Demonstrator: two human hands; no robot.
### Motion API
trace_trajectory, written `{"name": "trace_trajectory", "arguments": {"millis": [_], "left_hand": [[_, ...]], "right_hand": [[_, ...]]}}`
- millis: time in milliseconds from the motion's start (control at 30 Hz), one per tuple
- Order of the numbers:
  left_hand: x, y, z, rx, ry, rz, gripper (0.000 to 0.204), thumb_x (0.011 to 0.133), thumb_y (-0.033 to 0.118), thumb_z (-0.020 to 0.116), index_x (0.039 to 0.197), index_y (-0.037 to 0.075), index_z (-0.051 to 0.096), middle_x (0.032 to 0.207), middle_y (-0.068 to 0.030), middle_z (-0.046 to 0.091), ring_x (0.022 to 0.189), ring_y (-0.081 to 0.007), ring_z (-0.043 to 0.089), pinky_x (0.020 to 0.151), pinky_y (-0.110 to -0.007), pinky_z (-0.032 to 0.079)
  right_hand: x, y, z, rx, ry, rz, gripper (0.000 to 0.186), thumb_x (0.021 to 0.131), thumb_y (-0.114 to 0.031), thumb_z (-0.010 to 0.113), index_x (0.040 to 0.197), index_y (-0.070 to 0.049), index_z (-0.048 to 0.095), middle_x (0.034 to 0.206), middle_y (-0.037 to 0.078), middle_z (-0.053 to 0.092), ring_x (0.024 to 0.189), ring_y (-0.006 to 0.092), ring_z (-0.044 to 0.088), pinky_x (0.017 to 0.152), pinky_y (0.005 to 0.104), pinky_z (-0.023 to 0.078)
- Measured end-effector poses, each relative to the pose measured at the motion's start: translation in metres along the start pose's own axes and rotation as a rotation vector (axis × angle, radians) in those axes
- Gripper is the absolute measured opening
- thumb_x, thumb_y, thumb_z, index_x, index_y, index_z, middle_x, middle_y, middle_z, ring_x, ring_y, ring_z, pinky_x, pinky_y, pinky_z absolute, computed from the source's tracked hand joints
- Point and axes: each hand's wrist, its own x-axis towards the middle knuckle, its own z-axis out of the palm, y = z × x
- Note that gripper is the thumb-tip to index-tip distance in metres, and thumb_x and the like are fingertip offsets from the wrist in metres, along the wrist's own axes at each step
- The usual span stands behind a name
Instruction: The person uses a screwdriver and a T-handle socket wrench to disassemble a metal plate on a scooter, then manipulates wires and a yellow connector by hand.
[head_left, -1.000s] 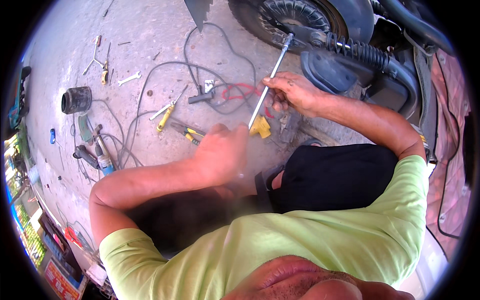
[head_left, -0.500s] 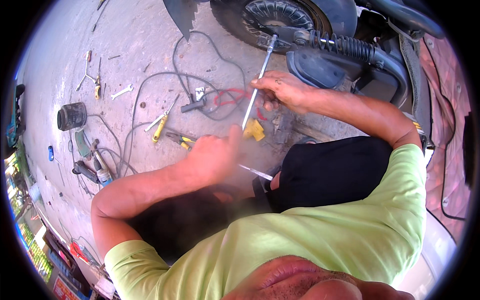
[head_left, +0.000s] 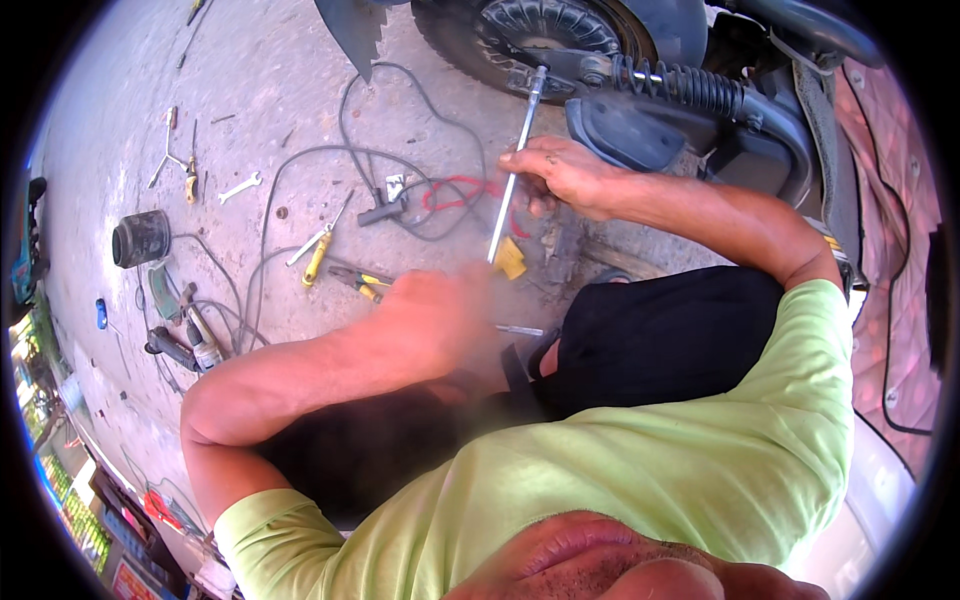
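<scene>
My right hand point(head_left: 556, 176) has its fingers closed on the upper shaft of a long silver socket wrench point(head_left: 526, 128), which slants up to the hub of the motorcycle wheel point(head_left: 462, 52), beside a shock absorber with a black coil spring point(head_left: 675, 88). My left hand point(head_left: 440, 312) is at the wrench's lower end, its fingers smeared by motion. A thin silver bar point(head_left: 518, 329) shows just right of it. A yellow piece point(head_left: 510, 258) lies beyond the shaft, and yellow-handled pliers point(head_left: 355, 278) are just past my left hand.
On the concrete floor lie a yellow screwdriver point(head_left: 316, 258), open-end wrench point(head_left: 240, 188), Y-shaped wrench point(head_left: 168, 150), dark cylindrical container point(head_left: 140, 238), power tool point(head_left: 185, 345) and tangled grey cables point(head_left: 300, 154). My bent legs are below; a pink quilted sheet point(head_left: 875, 255) hangs at right.
The wheel and floor items sit lower-left in the picture than a second ago. My left hand moves at the wrench's lower end, and a silver bar has appeared beside it.
</scene>
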Motion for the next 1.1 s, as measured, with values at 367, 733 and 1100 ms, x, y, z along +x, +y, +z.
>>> {"name": "trace_trajectory", "arguments": {"millis": [367,733,1100], "left_hand": [[-0.012,-0.133,0.018,-1.150,-0.292,0.347,0.096,0.071,0.033,0.091,0.146,0.002,0.039,0.126,-0.0140,0.062,0.121,-0.0265,0.058,0.101,-0.044,0.045],[0.015,-0.034,0.078,-1.362,-0.105,0.331,0.064,0.097,0.010,0.058,0.152,0.005,0.028,0.132,-0.0163,0.058,0.126,-0.0217,0.052,0.103,-0.040,0.042],[0.005,-0.020,0.056,-0.960,0.032,0.188,0.052,0.092,0.005,0.056,0.140,-0.004,0.036,0.106,-0.0135,0.070,0.109,-0.0210,0.064,0.093,-0.034,0.048]], "right_hand": [[0.000,0.007,-0.005,0.089,0.002,-0.023,0.036,0.096,-0.038,0.062,0.103,-0.003,0.060,0.079,0.003,0.058,0.063,0.0094,0.056,0.055,0.0240,0.046],[-0.001,0.008,-0.009,0.061,0.012,-0.030,0.036,0.098,-0.038,0.059,0.102,-0.002,0.061,0.074,0.007,0.062,0.060,0.0116,0.057,0.052,0.0261,0.045],[0.005,0.011,-0.010,0.004,0.020,-0.030,0.033,0.098,-0.035,0.055,0.099,-0.003,0.063,0.070,0.007,0.062,0.055,0.0120,0.055,0.051,0.0262,0.045]]}}
